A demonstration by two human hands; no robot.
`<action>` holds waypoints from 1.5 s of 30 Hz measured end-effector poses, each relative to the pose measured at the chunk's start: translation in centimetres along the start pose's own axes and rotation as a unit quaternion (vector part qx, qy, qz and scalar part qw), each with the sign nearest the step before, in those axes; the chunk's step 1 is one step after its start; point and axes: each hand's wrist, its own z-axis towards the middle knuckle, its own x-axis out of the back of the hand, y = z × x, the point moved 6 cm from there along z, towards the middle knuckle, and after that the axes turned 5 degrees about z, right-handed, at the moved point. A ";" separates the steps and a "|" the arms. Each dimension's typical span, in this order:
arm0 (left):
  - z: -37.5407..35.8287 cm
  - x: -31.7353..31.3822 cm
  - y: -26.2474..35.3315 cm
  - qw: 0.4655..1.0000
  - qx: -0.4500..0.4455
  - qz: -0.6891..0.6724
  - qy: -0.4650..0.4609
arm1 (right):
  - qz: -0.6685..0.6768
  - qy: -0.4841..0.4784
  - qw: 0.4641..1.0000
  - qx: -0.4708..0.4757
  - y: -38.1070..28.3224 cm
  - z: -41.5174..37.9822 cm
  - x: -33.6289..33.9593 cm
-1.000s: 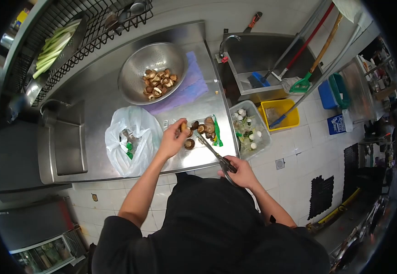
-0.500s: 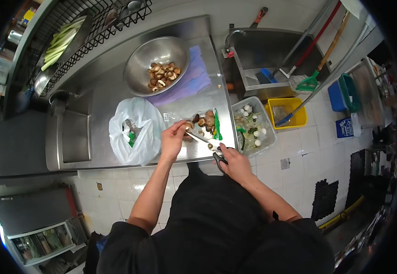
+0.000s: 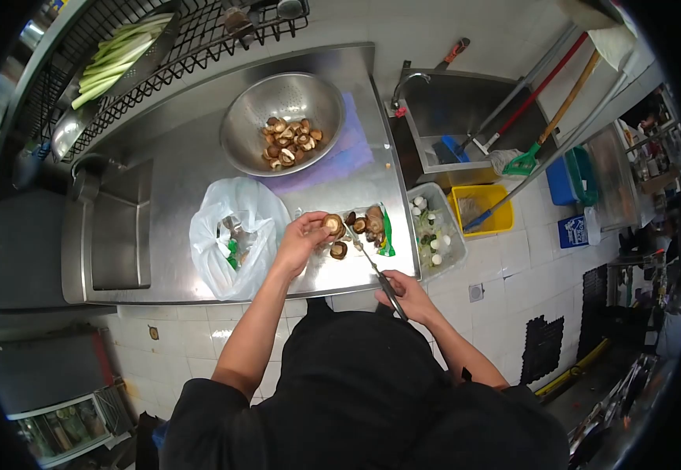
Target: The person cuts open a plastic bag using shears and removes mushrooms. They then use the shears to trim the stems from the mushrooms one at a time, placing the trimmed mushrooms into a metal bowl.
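Between the fingers of my left hand (image 3: 303,239) is a brown mushroom (image 3: 332,224), its pale underside showing. My right hand (image 3: 408,296) grips the dark handles of a pair of scissors (image 3: 373,264), whose blades point up and left toward that mushroom. Just right of it, several loose mushrooms (image 3: 373,222) lie on clear plastic with a green edge (image 3: 387,235). One mushroom (image 3: 338,250) rests on the steel counter below my left fingertips. Behind, a steel colander (image 3: 239,117) holds many cut mushrooms (image 3: 287,142).
A white plastic bag (image 3: 258,204) stands left of my left hand, near the sink basin (image 3: 121,235). A purple cloth (image 3: 356,149) lies under the colander. Right of the counter are a clear bin (image 3: 454,247) with scraps, a yellow bucket (image 3: 501,207) and a floor sink (image 3: 466,94) with mops.
The scissors have turned from showing their open handles to edge-on, blades still near the mushroom. The held mushroom now shows its underside. The whole view has shifted slightly.
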 end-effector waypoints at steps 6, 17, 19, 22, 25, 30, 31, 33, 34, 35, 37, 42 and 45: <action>2.6 1.1 6.0 0.986 -0.122 0.096 0.061 | 0.037 -0.021 0.996 0.082 -6.0 6.5 -4.3; 8.3 6.8 14.5 0.938 -0.191 0.141 0.254 | 0.031 0.002 0.999 0.013 -14.0 14.0 -5.2; 6.4 5.7 14.2 0.883 -0.256 0.313 0.237 | 0.015 0.006 1.000 0.017 -14.2 13.3 -3.9; 2.8 0.4 6.9 0.937 -0.061 0.305 -0.159 | 0.020 0.026 0.999 0.012 -11.9 9.9 -1.5; -1.3 -3.9 0.8 0.766 -0.104 0.530 -0.347 | 0.001 0.055 0.998 0.007 -9.2 6.6 1.2; 2.2 -1.2 -1.3 0.694 -0.193 0.693 0.021 | -0.003 0.049 0.997 -0.052 -5.2 1.7 2.2; 2.4 -1.6 -1.8 0.694 -0.193 0.693 0.019 | -0.001 0.051 0.997 -0.054 -4.2 1.1 2.2; 2.8 -2.7 -1.8 0.649 -0.241 0.719 0.058 | -0.061 0.039 0.997 -0.037 -2.6 0.5 1.8; 3.1 -3.0 -1.8 0.648 -0.244 0.719 0.057 | -0.092 0.044 0.994 -0.030 -2.3 0.1 1.7; 3.5 -3.1 -2.2 0.640 -0.220 0.734 0.050 | -0.092 0.047 0.994 -0.028 -1.9 -0.2 1.4; 3.6 -3.4 -2.4 0.631 -0.197 0.749 0.041 | -0.124 0.078 0.989 0.001 -1.4 -1.0 1.2; 3.0 -0.6 -3.0 0.942 -0.063 0.326 0.057 | -0.272 0.116 0.951 0.094 -1.4 -2.3 1.8; 1.5 -1.4 -2.2 0.986 0.001 0.162 0.025 | -0.320 0.136 0.924 0.161 -2.0 -2.8 1.6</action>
